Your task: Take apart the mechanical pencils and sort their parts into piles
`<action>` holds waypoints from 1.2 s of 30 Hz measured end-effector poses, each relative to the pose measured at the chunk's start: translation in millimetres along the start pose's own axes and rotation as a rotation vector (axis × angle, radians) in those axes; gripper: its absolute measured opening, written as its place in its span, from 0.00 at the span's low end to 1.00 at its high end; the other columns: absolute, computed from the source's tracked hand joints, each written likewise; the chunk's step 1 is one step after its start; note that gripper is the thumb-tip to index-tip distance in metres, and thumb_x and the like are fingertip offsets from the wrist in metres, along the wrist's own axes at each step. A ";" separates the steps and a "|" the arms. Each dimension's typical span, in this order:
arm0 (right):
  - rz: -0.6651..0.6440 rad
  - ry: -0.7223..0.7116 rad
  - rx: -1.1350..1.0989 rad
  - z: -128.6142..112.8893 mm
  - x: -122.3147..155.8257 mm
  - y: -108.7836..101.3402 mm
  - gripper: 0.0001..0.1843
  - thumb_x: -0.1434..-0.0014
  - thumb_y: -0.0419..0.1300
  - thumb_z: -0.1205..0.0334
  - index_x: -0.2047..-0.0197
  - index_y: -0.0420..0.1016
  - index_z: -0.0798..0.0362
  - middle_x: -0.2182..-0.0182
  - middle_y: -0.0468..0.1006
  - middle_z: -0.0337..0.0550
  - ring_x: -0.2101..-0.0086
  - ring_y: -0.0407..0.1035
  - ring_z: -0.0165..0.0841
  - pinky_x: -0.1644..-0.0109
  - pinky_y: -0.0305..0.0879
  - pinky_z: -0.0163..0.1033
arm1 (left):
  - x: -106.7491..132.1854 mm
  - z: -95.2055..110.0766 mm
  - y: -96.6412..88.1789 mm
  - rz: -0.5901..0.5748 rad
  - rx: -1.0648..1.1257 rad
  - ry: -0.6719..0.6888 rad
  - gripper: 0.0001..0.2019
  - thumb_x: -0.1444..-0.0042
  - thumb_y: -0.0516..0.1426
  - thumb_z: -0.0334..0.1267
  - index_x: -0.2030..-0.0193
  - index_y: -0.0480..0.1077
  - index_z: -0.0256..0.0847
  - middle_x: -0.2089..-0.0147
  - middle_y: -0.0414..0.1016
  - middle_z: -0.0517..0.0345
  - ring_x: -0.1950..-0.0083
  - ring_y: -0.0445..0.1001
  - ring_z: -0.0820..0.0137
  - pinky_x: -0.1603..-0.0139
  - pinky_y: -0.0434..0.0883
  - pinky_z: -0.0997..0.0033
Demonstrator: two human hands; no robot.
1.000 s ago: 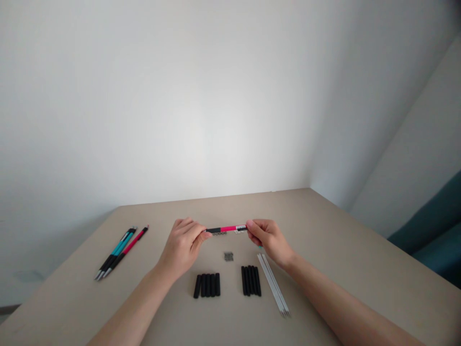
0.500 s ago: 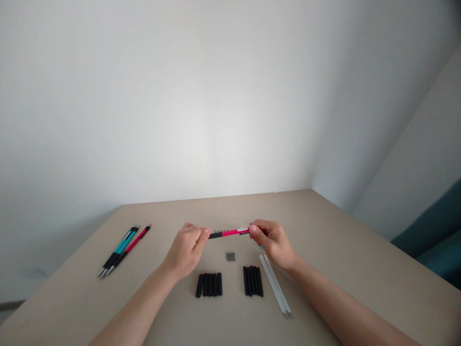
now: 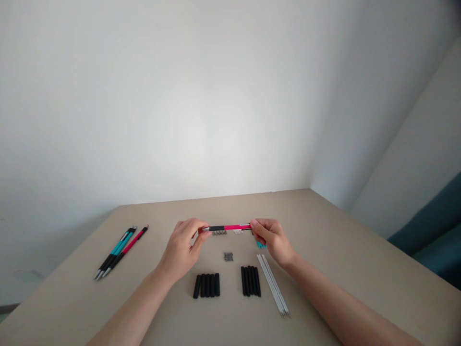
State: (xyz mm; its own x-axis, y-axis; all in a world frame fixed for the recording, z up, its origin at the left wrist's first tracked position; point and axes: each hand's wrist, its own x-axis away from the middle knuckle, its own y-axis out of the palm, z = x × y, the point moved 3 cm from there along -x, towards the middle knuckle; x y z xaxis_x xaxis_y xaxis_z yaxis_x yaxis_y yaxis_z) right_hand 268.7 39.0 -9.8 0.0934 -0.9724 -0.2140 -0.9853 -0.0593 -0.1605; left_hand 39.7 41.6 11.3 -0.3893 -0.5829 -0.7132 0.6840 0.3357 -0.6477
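A pink and black pen (image 3: pixel 227 228) is held level a little above the beige table (image 3: pixel 345 250). My left hand (image 3: pixel 183 247) pinches its black tip end. My right hand (image 3: pixel 271 239) pinches the other end, and something teal (image 3: pixel 260 244) shows under its fingers. Below the pen lie small grey parts (image 3: pixel 219 233) in a row and a second small grey cluster (image 3: pixel 228 256).
Two rows of black sleeves lie near me, the left row (image 3: pixel 207 285) and the right row (image 3: pixel 250 281). White refills (image 3: pixel 272 285) lie to their right. Teal and pink pens (image 3: pixel 120 251) rest at the left. A wall stands behind, a teal seat (image 3: pixel 432 230) at the right.
The pen has been raised slightly and levelled between both hands. Its metal tip now shows at the left hand's fingers.
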 end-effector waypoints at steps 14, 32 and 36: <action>0.038 0.038 -0.032 2.2 -2.1 0.2 0.28 0.47 0.54 0.41 0.85 0.51 0.51 0.87 0.50 0.32 0.83 0.42 0.24 0.78 0.39 0.36 | -0.1 1.3 -0.2 -0.101 0.038 0.098 0.10 0.38 0.50 0.36 0.69 0.67 0.39 0.76 0.68 0.61 0.72 0.65 0.72 0.64 0.60 0.70; -0.031 -0.003 0.005 -0.5 -0.1 1.7 0.27 0.43 0.51 0.44 0.86 0.55 0.52 0.88 0.54 0.33 0.84 0.46 0.24 0.78 0.42 0.35 | 1.8 -3.3 -0.4 -0.156 0.097 -0.029 0.10 0.38 0.48 0.35 0.68 0.66 0.39 0.74 0.67 0.61 0.72 0.64 0.73 0.68 0.61 0.74; -0.081 0.068 -0.080 4.3 -2.2 3.9 0.27 0.44 0.52 0.44 0.87 0.53 0.51 0.90 0.52 0.32 0.85 0.44 0.24 0.79 0.40 0.36 | 0.7 -0.1 -0.3 -0.129 0.044 0.026 0.09 0.38 0.47 0.34 0.67 0.65 0.40 0.72 0.67 0.60 0.70 0.64 0.71 0.66 0.61 0.72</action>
State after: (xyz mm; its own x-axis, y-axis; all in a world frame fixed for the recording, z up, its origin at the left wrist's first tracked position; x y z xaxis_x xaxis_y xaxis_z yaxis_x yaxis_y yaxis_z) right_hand 265.3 41.8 -14.0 0.1654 -0.9767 -0.1370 -0.9835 -0.1530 -0.0969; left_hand 39.1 41.2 11.0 -0.4915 -0.5996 -0.6316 0.6534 0.2256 -0.7226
